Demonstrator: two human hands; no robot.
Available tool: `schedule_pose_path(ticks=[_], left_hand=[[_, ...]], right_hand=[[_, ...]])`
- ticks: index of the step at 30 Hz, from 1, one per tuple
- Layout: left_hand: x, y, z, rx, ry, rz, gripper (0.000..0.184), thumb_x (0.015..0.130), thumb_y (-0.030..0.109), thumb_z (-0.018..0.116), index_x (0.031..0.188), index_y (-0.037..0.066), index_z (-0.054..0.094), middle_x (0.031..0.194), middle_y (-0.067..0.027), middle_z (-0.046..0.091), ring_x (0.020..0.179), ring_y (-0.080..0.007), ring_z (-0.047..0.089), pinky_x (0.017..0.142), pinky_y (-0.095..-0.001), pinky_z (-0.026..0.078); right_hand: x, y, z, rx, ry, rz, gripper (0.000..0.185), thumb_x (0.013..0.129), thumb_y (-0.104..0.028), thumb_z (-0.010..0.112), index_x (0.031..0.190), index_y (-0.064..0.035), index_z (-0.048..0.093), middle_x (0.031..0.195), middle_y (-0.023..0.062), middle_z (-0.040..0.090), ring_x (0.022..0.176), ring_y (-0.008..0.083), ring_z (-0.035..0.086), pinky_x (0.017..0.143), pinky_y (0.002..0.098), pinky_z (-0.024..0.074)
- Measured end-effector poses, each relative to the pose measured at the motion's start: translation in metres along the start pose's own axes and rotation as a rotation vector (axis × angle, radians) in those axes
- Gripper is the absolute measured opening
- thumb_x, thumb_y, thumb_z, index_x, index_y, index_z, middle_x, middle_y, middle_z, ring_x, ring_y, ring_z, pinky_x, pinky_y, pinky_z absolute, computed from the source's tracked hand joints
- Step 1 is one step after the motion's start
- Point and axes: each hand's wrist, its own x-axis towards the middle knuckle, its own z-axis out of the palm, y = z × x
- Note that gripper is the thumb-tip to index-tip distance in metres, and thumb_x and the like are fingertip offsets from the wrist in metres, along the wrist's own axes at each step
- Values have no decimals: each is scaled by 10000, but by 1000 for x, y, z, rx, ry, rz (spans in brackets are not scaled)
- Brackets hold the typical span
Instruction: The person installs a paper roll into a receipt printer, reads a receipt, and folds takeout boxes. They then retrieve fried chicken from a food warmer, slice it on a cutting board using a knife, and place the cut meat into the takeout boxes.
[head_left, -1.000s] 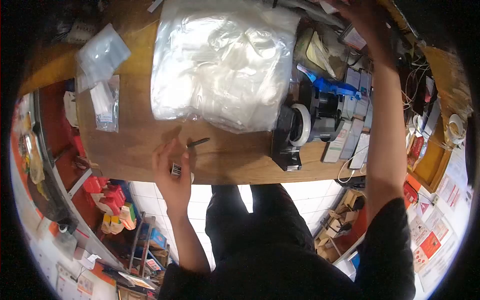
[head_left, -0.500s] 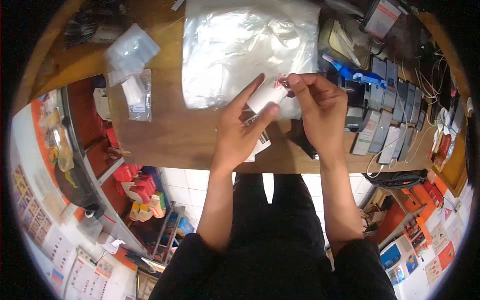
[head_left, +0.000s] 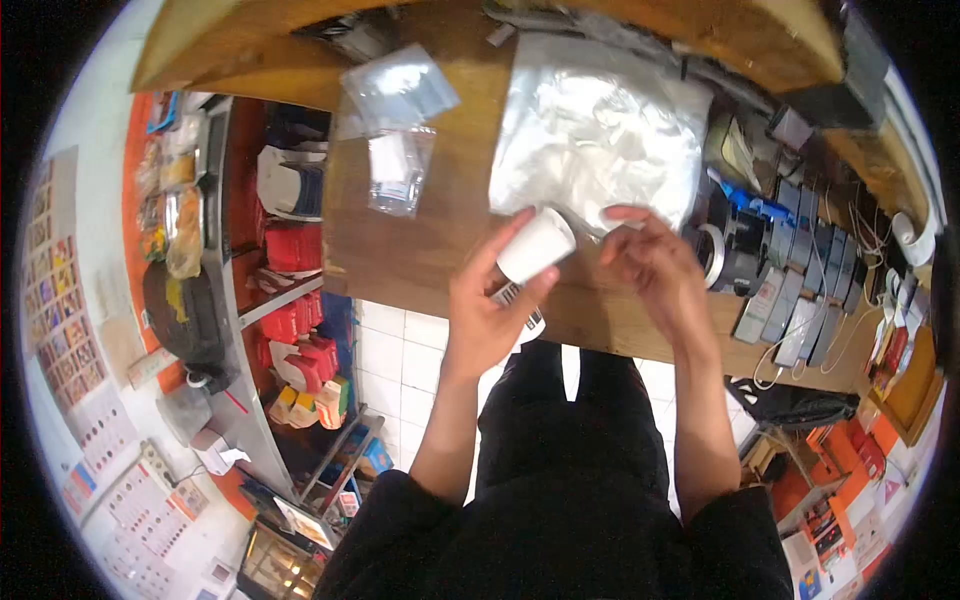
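Note:
My left hand [head_left: 490, 315] is wrapped round a small white paper roll [head_left: 538, 245], gripping it between thumb and fingers above the table's front edge. One round end of the roll faces right. Just right of the roll, apart from it, is my right hand [head_left: 655, 265], its fingers spread and slightly blurred. I make out nothing held in it. Below my left hand a white paper with black print [head_left: 530, 325] partly shows. Behind both hands lies a stack of clear plastic bags [head_left: 600, 130].
Smaller clear bags [head_left: 400, 170] lie on the left of the wooden table [head_left: 440, 240]. At right stand a black device [head_left: 740, 250], a white ring-shaped roll [head_left: 713, 258], rows of phones [head_left: 800, 330] and loose cables. Shelves with red boxes [head_left: 295, 245] are at far left.
My right hand has let go of the red-printed end of the roll and moved right, its fingers opening. The roll stays in my left hand. The whole view has shifted, with the table appearing farther right.

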Motion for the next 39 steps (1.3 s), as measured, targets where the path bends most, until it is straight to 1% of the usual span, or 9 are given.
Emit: schedule_pose_path(ticks=[4, 14, 20, 27, 29, 31, 32, 35, 39], left_hand=[[-11, 58, -10, 551, 11, 391, 497, 800, 20, 807, 1276, 53, 666, 1159, -141, 685, 1049, -236, 686, 855, -307, 551], [-15, 95, -89, 263, 130, 284, 480, 743, 55, 873, 1187, 26, 694, 1129, -146, 708, 1024, -238, 705, 835, -319, 566], [9, 74, -253, 442, 359, 553, 472, 690, 13, 878, 1127, 31, 698, 1120, -163, 708, 1025, -280, 707, 853, -324, 567], [-34, 47, -441, 316, 562, 99, 439, 709, -74, 836, 1114, 3, 684, 1162, -133, 664, 951, -191, 692, 761, -274, 560], [-62, 27, -487, 93, 654, -66, 459, 734, -91, 803, 1151, 7, 638, 1181, -120, 654, 904, -165, 691, 690, -252, 553], [-82, 12, -508, 51, 725, -189, 483, 739, -102, 791, 1176, 12, 617, 1187, -127, 648, 887, -162, 692, 672, -242, 551], [-87, 12, -516, 38, 749, -252, 489, 736, -105, 791, 1178, 14, 619, 1194, -128, 646, 883, -162, 693, 671, -241, 551], [-95, -1, -534, -21, 761, -284, 503, 734, -115, 792, 1186, 24, 624, 1205, -128, 642, 897, -173, 695, 689, -250, 561], [-50, 7, -537, -44, 697, -114, 496, 724, -131, 795, 1168, 30, 642, 1207, -128, 642, 967, -188, 690, 721, -274, 580]], right_hand=[[-20, -20, 62, -217, -200, -95, 438, 978, -161, 675, 1355, 18, 541, 1029, 26, 674, 916, 73, 610, 771, 219, 488], [0, -51, 139, -398, -405, -205, 481, 950, -71, 691, 1402, -19, 535, 1266, 42, 614, 1065, 95, 606, 897, 250, 501], [90, 22, 241, -643, -225, 75, 298, 1052, -245, 545, 1247, -36, 631, 818, 56, 692, 863, 133, 659, 723, 301, 514], [243, 129, 415, -1538, -506, -259, 308, 1029, -294, 507, 952, -37, 658, 911, 213, 688, 850, 397, 649, 825, 511, 497], [361, 168, 421, -1811, -813, -1253, 245, 967, -239, 531, 938, -43, 676, 928, 186, 682, 924, 369, 651, 765, 473, 513], [425, 134, 455, -2214, -581, -685, 262, 861, -166, 551, 1017, -22, 704, 1086, 198, 663, 1169, 346, 576, 936, 522, 465], [474, 132, 427, -2161, -369, -914, 332, 882, -175, 558, 1140, 0, 672, 1146, 241, 659, 1204, 378, 564, 1031, 586, 393], [493, 92, 447, -2185, 270, -917, 537, 909, -139, 534, 1416, 29, 482, 1428, 338, 475, 1367, 439, 436, 1119, 489, 368], [413, 72, 477, -1713, -284, -503, 522, 973, -227, 568, 1424, 24, 490, 1391, 256, 567, 1306, 348, 547, 1111, 450, 406]])
